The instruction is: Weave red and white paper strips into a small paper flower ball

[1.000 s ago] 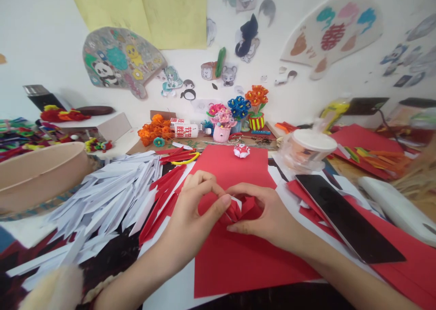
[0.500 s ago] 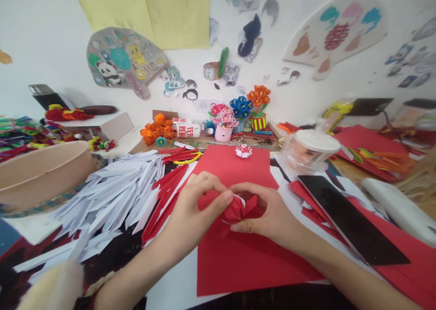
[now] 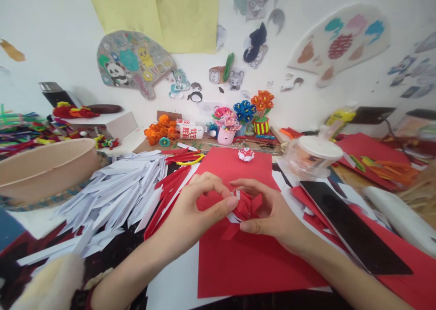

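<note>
Between my two hands is a folded red-and-white paper piece (image 3: pixel 245 206), held over a large red sheet (image 3: pixel 235 269). My left hand (image 3: pixel 211 201) pinches its left side with thumb and forefinger. My right hand (image 3: pixel 269 210) curves around the right side, thumb low in front and fingers behind; red paper points show between them. A red strip hangs below the piece. Farther back on the red sheet rests a small finished-looking red-and-white folded paper ball (image 3: pixel 245 154). The far side of the held piece is hidden.
Many white folded paper strips (image 3: pixel 116 192) lie at left, beside a beige bowl (image 3: pixel 47 164). A black phone-like slab (image 3: pixel 354 228) rests on red paper at right. Behind it stands a lidded cup (image 3: pixel 316 153). Pots of craft flowers (image 3: pixel 226 123) line the wall.
My right hand's fingers have loosened and spread slightly around the paper piece, showing more of it. My left hand still pinches it. The whole view has shifted a little.
</note>
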Demonstrator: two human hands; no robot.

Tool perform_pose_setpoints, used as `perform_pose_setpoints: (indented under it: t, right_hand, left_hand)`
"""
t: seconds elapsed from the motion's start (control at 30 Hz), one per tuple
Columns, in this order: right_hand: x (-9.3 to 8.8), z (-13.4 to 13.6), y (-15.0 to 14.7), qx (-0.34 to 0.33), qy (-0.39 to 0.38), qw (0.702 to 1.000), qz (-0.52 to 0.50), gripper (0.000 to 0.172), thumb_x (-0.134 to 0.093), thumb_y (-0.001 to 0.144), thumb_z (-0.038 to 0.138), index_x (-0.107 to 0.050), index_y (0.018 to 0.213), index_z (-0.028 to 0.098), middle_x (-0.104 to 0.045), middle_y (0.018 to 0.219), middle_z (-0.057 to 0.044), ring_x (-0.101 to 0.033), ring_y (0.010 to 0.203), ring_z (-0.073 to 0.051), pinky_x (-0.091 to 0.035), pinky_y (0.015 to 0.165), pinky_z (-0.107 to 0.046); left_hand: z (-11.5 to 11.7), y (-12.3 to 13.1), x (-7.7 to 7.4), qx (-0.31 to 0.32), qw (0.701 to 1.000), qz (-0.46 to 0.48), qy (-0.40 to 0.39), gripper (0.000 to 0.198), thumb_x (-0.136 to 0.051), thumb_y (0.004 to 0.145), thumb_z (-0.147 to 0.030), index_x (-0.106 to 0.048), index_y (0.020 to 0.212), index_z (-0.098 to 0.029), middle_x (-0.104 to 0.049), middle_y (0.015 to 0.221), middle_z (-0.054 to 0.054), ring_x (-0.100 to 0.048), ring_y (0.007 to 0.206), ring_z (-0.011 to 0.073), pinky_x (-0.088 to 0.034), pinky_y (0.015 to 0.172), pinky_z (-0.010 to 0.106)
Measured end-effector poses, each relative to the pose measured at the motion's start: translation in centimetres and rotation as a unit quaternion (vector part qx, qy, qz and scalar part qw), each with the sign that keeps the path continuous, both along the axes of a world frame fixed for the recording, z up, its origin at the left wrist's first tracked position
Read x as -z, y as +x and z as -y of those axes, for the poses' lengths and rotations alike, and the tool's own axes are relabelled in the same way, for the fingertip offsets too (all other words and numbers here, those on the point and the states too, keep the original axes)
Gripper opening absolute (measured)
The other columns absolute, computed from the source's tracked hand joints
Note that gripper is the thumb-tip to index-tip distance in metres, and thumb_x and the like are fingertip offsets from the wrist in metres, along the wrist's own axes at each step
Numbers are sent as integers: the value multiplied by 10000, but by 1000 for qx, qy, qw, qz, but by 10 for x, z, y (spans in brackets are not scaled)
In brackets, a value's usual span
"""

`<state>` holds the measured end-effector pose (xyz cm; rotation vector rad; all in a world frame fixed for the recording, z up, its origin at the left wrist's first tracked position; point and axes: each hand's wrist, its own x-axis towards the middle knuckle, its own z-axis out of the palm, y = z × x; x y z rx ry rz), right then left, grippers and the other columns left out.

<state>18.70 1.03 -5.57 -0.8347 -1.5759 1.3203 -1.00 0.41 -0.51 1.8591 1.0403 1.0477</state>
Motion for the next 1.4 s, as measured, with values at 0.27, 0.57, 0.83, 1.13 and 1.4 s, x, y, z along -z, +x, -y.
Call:
perform_pose_setpoints:
  t: [0.27,0.57,0.83,1.13,1.4]
  right_hand:
    - [-1,3,-1,12,-3,1000,26,541,-900,603,320,-682,1093,253,-711,1024,-48,-659,945,-241,-535,829,-383]
    - [-2,3,-3,42,18,998,40,502,-907,597,303,-685,1047,319,-703,982,1,-635,900,-216,-493,827,-365]
    - [-1,5,-3,108,95,988,56,642,-826,702,238,-537,1264,347,-660,1113,-21,-629,1010,-224,-499,910,-392]
    - [1,5,-4,122,192,966,122,591,-726,734,84,-539,1240,326,-664,1148,-7,-625,956,-187,-517,873,-334]
    - [-2,5,-3,99,207,967,114,547,-705,773,89,-533,1234,326,-632,1195,-20,-608,1065,-204,-507,930,-350]
  left_hand:
    - [5,7,5,-37,999,7,-17,181,-609,851,-275,-601,683,-208,-543,779,-10,-529,803,170,-410,779,320]
    - [3,9,8,-31,998,25,-50,199,-617,843,-313,-592,680,-200,-553,770,-6,-524,794,174,-401,731,303]
    - [3,1,11,-66,984,-58,158,86,-626,891,-274,-600,952,-221,-605,934,11,-530,855,169,-434,732,287]
    - [1,3,27,-30,944,-195,264,441,-722,830,-266,-503,1211,-235,-547,1183,77,-535,1067,251,-472,863,394]
    - [1,1,29,-1,960,-204,194,553,-741,814,-285,-430,1272,-277,-623,1155,51,-600,1041,248,-502,861,412]
